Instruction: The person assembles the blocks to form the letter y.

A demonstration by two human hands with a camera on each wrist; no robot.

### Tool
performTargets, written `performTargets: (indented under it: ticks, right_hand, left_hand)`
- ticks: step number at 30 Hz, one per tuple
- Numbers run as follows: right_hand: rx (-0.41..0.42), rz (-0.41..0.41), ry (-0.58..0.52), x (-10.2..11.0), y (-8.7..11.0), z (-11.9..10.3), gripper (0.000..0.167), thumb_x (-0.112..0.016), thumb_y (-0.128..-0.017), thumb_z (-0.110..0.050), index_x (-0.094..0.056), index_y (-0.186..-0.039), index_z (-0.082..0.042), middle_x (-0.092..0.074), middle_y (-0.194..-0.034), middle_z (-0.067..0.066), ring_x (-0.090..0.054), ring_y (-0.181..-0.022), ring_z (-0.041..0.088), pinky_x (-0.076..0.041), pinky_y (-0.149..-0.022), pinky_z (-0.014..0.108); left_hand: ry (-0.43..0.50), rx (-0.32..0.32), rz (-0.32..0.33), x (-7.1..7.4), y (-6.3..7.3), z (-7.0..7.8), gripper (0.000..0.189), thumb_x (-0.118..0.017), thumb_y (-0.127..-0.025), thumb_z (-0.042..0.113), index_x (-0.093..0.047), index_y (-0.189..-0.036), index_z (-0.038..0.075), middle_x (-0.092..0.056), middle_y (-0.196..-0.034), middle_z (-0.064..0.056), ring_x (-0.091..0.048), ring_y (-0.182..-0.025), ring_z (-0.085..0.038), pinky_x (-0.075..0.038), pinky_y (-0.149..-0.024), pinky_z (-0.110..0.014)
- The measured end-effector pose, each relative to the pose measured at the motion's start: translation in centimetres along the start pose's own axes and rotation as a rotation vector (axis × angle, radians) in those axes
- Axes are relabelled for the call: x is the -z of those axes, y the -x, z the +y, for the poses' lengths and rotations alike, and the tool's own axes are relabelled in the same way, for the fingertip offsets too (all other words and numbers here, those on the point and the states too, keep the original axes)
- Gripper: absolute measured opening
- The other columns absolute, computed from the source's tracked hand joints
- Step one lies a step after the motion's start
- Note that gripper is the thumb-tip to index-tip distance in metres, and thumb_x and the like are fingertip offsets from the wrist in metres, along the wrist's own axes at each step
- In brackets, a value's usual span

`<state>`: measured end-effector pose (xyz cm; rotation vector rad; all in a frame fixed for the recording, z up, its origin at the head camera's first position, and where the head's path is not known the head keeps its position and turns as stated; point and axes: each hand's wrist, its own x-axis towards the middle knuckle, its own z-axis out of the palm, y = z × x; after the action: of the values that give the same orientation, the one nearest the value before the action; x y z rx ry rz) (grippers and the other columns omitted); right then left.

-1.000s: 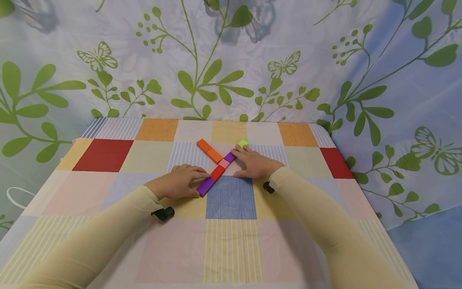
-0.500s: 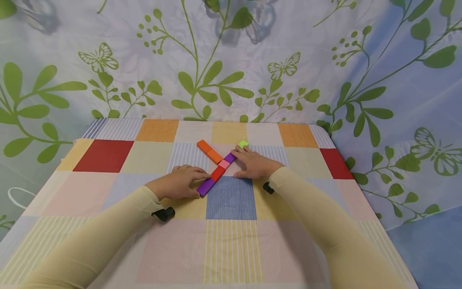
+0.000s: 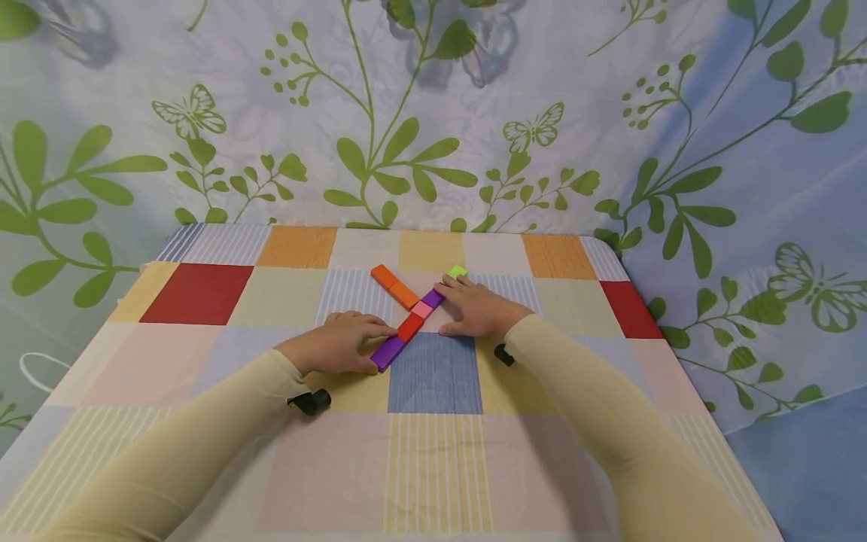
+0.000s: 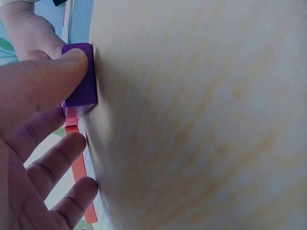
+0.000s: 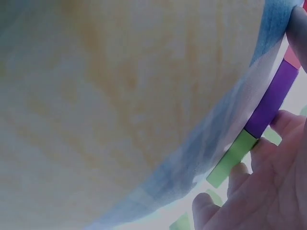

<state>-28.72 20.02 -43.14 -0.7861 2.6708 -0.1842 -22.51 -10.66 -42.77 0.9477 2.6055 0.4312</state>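
Observation:
Flat coloured blocks form a Y on the cloth. Its slanting line has a near purple block (image 3: 386, 354), a red block (image 3: 410, 327), a pink block (image 3: 422, 309), a far purple block (image 3: 432, 298) and a green block (image 3: 458, 271). Two orange blocks (image 3: 394, 286) branch off to the upper left. My left hand (image 3: 333, 343) holds the near purple block, its thumb pressed on the end and its index finger along the side. My right hand (image 3: 479, 307) rests with outstretched fingers against the far purple and green blocks; its thumb is apart from them on the cloth.
A patchwork cloth (image 3: 325, 467) covers the table. Behind it hangs a curtain with leaves and butterflies (image 3: 413, 98). Small black wrist pieces (image 3: 310, 403) hang under both sleeves. A white loop of cord (image 3: 30, 370) shows past the table's left edge.
The head view has shifted very slightly. Both hands and all the blocks keep their places.

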Motion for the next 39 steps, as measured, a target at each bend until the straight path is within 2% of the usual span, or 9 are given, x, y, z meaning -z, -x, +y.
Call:
performTargets:
  ticks: [23,39]
  right_hand:
    - [-0.016,0.001,0.044,0.26,0.1,-0.37,0.096,-0.069,-0.096,-0.058,-0.024,-0.169,-0.016,-0.014,-0.178,0.012,-0.015,-0.163,0.042,-0.017,-0.129,0.064]
    - [-0.021,0.013,0.041,0.41,0.04,-0.8,0.095,-0.071,-0.095,-0.056,-0.026,-0.168,-0.015,-0.015,-0.177,0.013,-0.015,-0.163,0.041,-0.018,-0.129,0.063]
  left_hand:
    - [0.029,0.008,0.0,-0.5,-0.25,-0.31,0.067,-0.081,-0.091,0.037,-0.057,-0.153,0.028,-0.056,-0.155,-0.004,-0.047,-0.145,-0.037,-0.034,-0.114,-0.065]
    - [0.026,0.02,0.003,0.01,0.33,0.26,0.065,-0.081,-0.091,0.035,-0.058,-0.152,0.027,-0.057,-0.154,-0.005,-0.048,-0.145,-0.036,-0.035,-0.113,-0.063]
